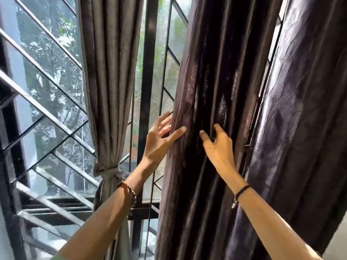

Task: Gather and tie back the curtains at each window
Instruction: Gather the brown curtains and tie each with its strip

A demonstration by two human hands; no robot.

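Note:
A dark brown curtain hangs loose in long folds at the middle of the window. My left hand is at its left edge, thumb laid straight across the front and spread fingers reaching behind the edge. My right hand is on the front of the same curtain, fingers curled into its folds and gripping them. To the left, a grey curtain is gathered and bound by a grey tie. A dark purple curtain hangs loose on the right.
A black metal window grille with slanted bars covers the glass on the left. A black vertical frame post stands between the grey and brown curtains, with mesh screen beside it. Trees show outside.

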